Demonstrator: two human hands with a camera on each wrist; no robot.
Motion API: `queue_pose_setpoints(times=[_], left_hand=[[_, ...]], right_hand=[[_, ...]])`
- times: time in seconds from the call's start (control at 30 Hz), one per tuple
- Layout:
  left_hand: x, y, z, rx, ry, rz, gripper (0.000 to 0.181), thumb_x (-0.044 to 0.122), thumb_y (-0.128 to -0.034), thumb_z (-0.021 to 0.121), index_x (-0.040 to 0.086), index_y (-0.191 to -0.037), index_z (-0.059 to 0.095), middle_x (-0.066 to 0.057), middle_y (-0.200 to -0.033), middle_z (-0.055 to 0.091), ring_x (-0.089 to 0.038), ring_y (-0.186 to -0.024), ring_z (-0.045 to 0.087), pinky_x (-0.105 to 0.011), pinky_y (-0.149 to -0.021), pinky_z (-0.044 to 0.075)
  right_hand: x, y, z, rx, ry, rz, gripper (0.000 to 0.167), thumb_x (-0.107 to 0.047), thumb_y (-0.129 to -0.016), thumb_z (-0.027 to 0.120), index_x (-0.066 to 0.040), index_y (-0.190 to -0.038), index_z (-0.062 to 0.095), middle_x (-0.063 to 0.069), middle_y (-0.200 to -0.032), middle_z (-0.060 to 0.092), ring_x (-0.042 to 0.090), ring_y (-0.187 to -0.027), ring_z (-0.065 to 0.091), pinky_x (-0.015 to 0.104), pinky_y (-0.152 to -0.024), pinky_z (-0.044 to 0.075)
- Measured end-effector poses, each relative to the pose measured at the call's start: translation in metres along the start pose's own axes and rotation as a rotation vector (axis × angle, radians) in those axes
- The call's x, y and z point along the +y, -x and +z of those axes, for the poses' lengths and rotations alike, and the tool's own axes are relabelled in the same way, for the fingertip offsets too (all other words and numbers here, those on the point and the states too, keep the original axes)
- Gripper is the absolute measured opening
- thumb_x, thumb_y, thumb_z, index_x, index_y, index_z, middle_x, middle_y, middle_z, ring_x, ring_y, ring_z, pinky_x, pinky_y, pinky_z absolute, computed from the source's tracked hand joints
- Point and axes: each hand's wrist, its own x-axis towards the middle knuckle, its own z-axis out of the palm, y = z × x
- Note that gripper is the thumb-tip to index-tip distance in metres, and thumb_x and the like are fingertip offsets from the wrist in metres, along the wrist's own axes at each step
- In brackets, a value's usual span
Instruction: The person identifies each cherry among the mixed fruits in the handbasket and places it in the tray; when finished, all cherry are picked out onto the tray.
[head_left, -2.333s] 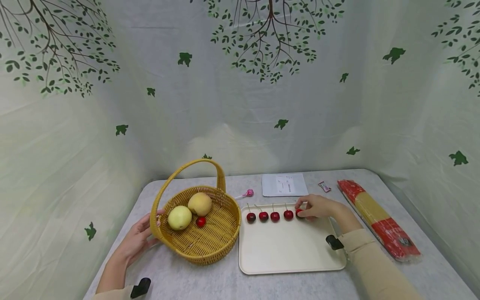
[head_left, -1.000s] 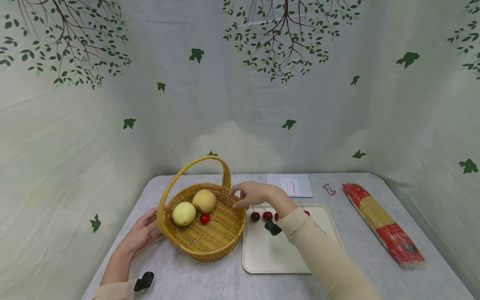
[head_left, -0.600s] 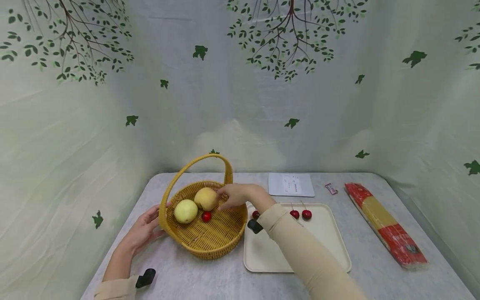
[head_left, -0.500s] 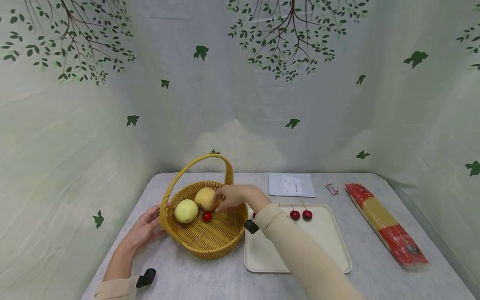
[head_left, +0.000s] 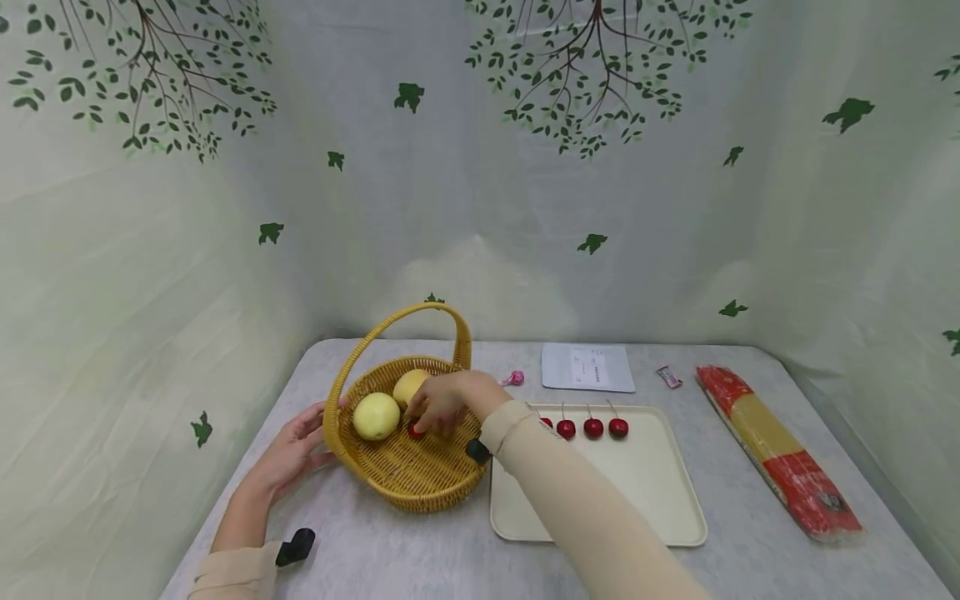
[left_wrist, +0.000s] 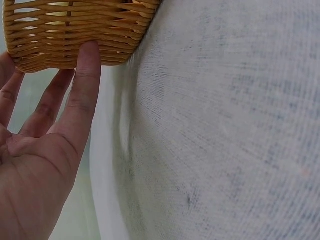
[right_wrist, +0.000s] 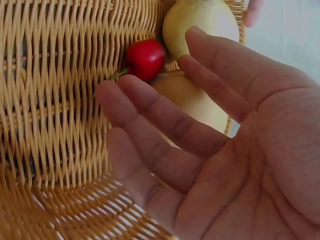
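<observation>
A yellow woven basket stands left of the tray with two pale yellow, pear-like fruits and a red cherry inside. My right hand reaches into the basket from the right. Its fingertips are beside the cherry and its stem, with thumb and fingers spread apart around it. At the basket's left side my left hand rests with extended fingers, and one fingertip touches the wicker wall. Several stemmed cherries line the far side of a cream tray; my right sleeve covers part of the tray.
Behind the tray lie a pink lollipop, a pale labelled packet and a small wrapped candy. A long red-and-gold package lies to the right. The basket's tall handle arches over it.
My right hand has let go of a cherry on the tray, moved left into the basket and come down by the cherry there. My left hand has stayed at the basket.
</observation>
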Motion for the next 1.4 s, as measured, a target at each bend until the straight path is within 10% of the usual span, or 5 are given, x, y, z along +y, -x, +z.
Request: queue_pose_setpoints(times=[0.53, 0.97, 1.4], left_hand=[[0.001, -0.002, 0.006, -0.004, 0.01, -0.012, 0.057, 0.026, -0.115, 0.053, 0.007, -0.165, 0.035, 0.014, -0.149, 0.05, -0.001, -0.128, 0.061, -0.034, -0.101, 0.061], [0.003, -0.001, 0.003, 0.005, -0.011, -0.02, 0.06, 0.029, -0.1145, 0.054, 0.007, -0.166, 0.034, 0.009, -0.154, 0.046, 0.002, -0.129, 0.06, -0.036, -0.103, 0.061], [0.003, 0.0, 0.0, 0.02, -0.005, -0.024, 0.058, 0.03, -0.1136, 0.056, 0.011, -0.165, 0.038, 0.014, -0.151, 0.049, 0.002, -0.13, 0.059, -0.035, -0.102, 0.06]], right_hand=[[-0.014, -0.012, 0.014, 0.004, 0.125, 0.162, 0.059, -0.038, -0.103, 0.074, -0.021, -0.156, 0.057, 0.004, -0.108, 0.079, 0.016, -0.097, 0.076, 0.031, -0.082, 0.059], [-0.013, -0.005, 0.016, -0.002, 0.122, 0.103, 0.025, -0.031, -0.103, 0.075, -0.023, -0.126, 0.073, 0.001, -0.11, 0.072, 0.019, -0.103, 0.072, 0.033, -0.087, 0.059], [-0.015, -0.001, 0.015, -0.026, 0.116, 0.031, 0.007, -0.025, -0.108, 0.067, -0.019, -0.105, 0.07, 0.006, -0.102, 0.065, 0.016, -0.076, 0.06, 0.034, -0.074, 0.056]])
